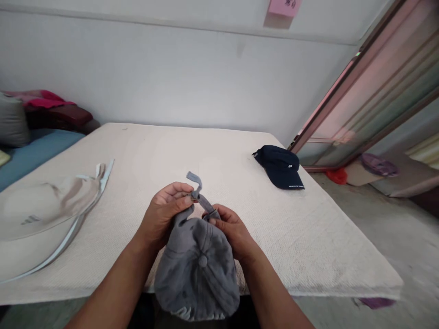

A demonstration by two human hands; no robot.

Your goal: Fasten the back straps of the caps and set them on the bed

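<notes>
A grey baseball cap hangs at the table's front edge, crown up, its back strap pointing away from me. My left hand pinches the strap's buckle end between thumb and fingers. The loose tail of the strap sticks up past the buckle and curls to the left. My right hand grips the right side of the strap where it joins the cap. Between the two hands the strap bridges the cap's rear opening. Fingers partly hide the buckle.
A navy cap lies at the table's right side. On the left rests a cream sun hat with a pale blue edge. The table has a white textured cover. Behind it rises a white wall; a sliding door stands at right.
</notes>
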